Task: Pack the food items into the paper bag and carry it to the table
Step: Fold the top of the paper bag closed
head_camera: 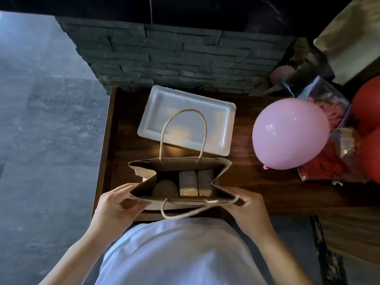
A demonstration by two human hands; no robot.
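A brown paper bag (pixel 181 164) with twisted rope handles stands open on the dark wooden table (pixel 257 188), close to its near edge. Inside lie a round wrapped item (pixel 165 187) at the left and two rectangular wrapped items (pixel 188 183) (pixel 205 182) side by side to its right. My left hand (pixel 117 202) grips the bag's near left corner. My right hand (pixel 244 204) pinches the near right corner. Both hold the mouth spread apart. One handle stands up at the far side; the other hangs over the near edge.
A white rectangular tray (pixel 156 124) lies just behind the bag. A pink balloon (pixel 290 133) rests on the table to the right, with red balloons (pixel 368 105) and plastic bags of red material (pixel 329 161) beyond. A dark stone wall (pixel 174 56) rises behind; grey floor lies left.
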